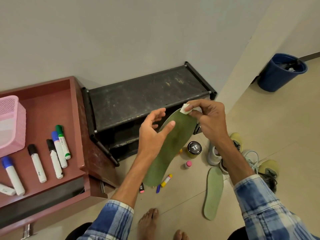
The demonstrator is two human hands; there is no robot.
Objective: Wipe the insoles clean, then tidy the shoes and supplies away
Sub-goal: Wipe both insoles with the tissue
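— Beige tiled floor (263,135) under a plain grey wall, with a dusty black shoe rack (147,94) at twelve o'clock. Where is the insole?

— Held up in front of the rack: a long dark green insole (173,146), toe end toward one o'clock, heel toward six. The left hand (152,134) grips it from nine o'clock, thumb laid on its upper face, fingers behind its edge.

— And the right hand?

— The right hand (207,118) pinches a small white folded pad (184,109) against the toe end.

— What lies on the tiles?

— A second, pale green insole (213,193) lies flat at four o'clock of the held one. Just beyond it is a heap of pale laced shoes (213,154), and beside them, at three o'clock of the held insole, a glass jar with a black lid (194,149). A blue plastic bin (280,73) stands well apart at two o'clock — a reddish-brown tray (48,108) with white marker pens (37,163) sits at nine.
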